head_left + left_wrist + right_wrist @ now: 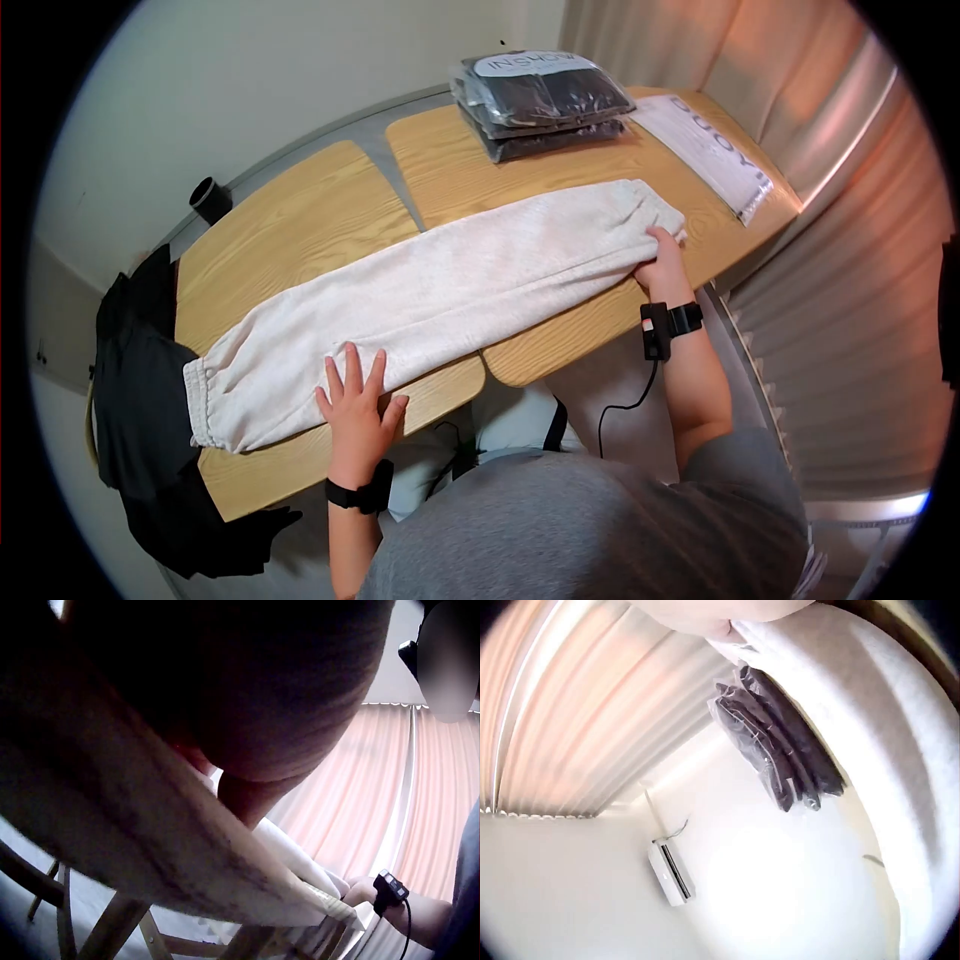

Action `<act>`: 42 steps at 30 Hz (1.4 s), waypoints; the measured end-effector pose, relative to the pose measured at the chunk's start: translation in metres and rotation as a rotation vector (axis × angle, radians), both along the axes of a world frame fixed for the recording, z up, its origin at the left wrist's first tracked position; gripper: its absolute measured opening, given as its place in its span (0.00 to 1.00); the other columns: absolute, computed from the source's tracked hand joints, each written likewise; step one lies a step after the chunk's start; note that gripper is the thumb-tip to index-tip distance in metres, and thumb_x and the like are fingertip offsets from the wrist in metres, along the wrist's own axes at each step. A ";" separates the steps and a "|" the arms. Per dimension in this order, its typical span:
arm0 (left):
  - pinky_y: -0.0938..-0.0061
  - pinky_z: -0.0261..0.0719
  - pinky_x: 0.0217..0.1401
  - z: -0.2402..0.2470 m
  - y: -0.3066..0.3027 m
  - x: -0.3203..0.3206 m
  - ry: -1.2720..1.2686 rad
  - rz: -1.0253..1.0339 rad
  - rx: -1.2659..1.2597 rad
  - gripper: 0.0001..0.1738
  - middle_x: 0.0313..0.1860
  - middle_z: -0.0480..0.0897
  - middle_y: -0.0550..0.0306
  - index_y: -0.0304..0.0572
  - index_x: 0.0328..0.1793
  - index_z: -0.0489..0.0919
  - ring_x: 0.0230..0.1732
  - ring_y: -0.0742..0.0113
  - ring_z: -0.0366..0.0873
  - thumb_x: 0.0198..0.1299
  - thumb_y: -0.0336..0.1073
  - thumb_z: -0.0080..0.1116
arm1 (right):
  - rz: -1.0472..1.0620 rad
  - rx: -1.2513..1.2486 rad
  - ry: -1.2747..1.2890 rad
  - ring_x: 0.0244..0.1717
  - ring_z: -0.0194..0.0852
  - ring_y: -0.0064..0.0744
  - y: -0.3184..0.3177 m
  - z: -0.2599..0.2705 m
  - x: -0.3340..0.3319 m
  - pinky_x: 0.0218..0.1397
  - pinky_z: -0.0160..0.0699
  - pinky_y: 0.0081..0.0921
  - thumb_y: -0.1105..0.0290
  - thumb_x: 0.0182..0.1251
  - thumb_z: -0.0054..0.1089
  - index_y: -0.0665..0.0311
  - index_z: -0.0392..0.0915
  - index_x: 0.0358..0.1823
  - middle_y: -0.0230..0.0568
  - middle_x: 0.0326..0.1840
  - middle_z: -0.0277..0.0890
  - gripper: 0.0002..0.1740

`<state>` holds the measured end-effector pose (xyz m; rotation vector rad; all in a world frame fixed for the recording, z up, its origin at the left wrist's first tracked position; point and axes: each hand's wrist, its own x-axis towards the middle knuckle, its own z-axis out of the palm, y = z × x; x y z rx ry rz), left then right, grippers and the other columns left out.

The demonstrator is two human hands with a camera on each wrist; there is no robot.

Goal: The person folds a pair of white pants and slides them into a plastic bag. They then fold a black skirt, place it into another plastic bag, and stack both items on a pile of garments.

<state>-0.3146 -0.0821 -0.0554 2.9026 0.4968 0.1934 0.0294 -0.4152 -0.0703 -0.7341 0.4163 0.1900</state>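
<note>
A pair of pale sweatpants [430, 290], folded into a long strip, lies slantwise over two wooden tables. A gathered elastic band [200, 405] forms its left end; the right end narrows to a bunched cuff [668, 218]. My left hand [362, 415] rests on the near edge with its fingers spread and straight. At the right end, my right hand [660, 265] grips the near side by the cuff, thumb on top and the other fingers hidden by cloth. In the right wrist view the pale cloth [855, 697] runs away from that hand.
Plastic-wrapped dark garments [540, 105] are stacked at the back, beside a flat white printed package [705, 150]. Black clothing [140, 390] hangs at the left end. A gap [392, 180] separates the tables. Behind the left table stands a black cup-shaped container [210, 200]; curtains [850, 330] hang at right.
</note>
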 end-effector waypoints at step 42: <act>0.30 0.52 0.61 -0.014 0.006 -0.006 -0.228 -0.012 0.056 0.27 0.67 0.64 0.44 0.53 0.57 0.75 0.71 0.36 0.51 0.51 0.52 0.61 | 0.762 -1.426 -1.556 0.68 0.57 0.46 0.253 0.018 -0.208 0.63 0.61 0.46 0.71 0.56 0.58 0.58 0.60 0.67 0.51 0.67 0.60 0.34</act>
